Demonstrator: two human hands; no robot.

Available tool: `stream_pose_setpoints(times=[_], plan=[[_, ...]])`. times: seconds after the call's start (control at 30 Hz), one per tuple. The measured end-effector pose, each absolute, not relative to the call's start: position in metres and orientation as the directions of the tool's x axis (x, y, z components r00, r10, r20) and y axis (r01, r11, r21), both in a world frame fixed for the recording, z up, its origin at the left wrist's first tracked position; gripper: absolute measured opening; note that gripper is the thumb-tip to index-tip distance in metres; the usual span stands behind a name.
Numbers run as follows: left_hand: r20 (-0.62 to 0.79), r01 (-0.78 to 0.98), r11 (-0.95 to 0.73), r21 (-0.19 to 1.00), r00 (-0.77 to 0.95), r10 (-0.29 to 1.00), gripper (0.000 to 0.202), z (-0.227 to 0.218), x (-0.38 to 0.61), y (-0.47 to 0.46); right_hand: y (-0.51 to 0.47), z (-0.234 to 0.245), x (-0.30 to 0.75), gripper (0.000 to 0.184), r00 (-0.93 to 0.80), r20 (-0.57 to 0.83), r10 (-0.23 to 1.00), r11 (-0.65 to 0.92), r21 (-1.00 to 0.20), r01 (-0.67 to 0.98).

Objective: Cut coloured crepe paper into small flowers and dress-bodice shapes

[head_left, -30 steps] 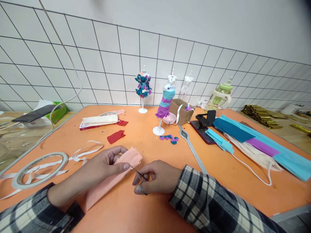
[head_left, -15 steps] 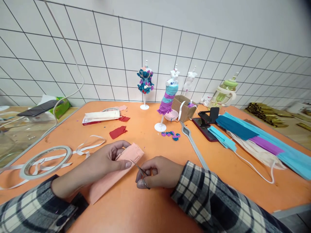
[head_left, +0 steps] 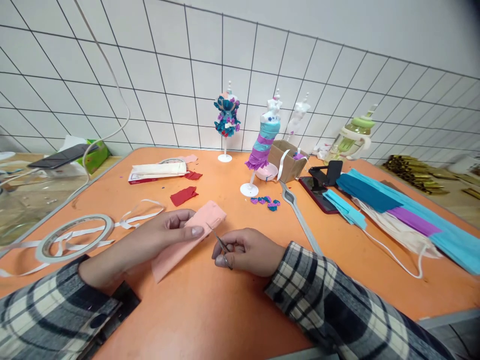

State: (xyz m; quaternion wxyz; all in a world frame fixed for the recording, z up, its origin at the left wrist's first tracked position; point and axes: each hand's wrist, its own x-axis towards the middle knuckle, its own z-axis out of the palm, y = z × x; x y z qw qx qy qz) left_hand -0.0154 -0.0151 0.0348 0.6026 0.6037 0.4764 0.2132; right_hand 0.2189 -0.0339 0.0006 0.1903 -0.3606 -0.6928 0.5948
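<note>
In the head view, the only one I get, the pink strip [head_left: 178,252] is in the left hand [head_left: 174,230], over the middle of the desk [head_left: 210,320]. Its long axis runs from between 7 and 8 o'clock to between 1 and 2. From the right hand [head_left: 251,252] it lies at about 10 o'clock. The left is the nearer hand: its thumb presses on the strip from above, so I read the fingers as pinching it.

The right fingers are curled about the scissors [head_left: 222,244], thumb at a ring. The blades point to 11 o'clock, roughly square to the strip's long axis, and their tips meet its right-hand edge in my view; that crossing, beyond the left thumb, is the relation I'd watch.

I can't make out whether the blades are parted, nor whether they lie over the strip or through it. The left fingers beneath the strip are hidden, and the right hand covers part of the scissors. Both sleeves [head_left: 52,307] run out of frame. At 1 o'clock, the box [head_left: 288,167] partly hides the rear white form [head_left: 299,116].
</note>
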Motion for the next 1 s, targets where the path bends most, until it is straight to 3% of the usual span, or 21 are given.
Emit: stream_pose_setpoints(times=[0.23, 0.43, 0.73, 1.0], plan=[[-0.264, 0.449, 0.068, 0.891, 0.391, 0.882, 0.044, 0.0329, -0.0143, -0.0164, -0.0350, 0.0026, 0.2187, 0.029, -0.680, -0.195, 0.707, 0.034, -0.951, 0.308], [-0.271, 0.478, 0.091, 0.873, 0.322, 0.907, 0.045, 0.0323, -0.0134, -0.0178, -0.0365, 0.0039, 0.2175, 0.022, -0.689, -0.245, 0.682, -0.026, -0.950, 0.312], [-0.276, 0.412, 0.069, 0.909, 0.467, 0.840, 0.034, 0.0260, -0.0127, -0.0194, -0.0407, 0.0032, 0.2224, 0.034, -0.734, -0.251, 0.631, -0.046, -0.957, 0.288], [-0.239, 0.366, 0.064, 0.929, 0.455, 0.858, 0.033, 0.0302, -0.0128, -0.0177, -0.0401, 0.0078, 0.2201, 0.042, -0.717, -0.278, 0.640, -0.182, -0.961, 0.209]])
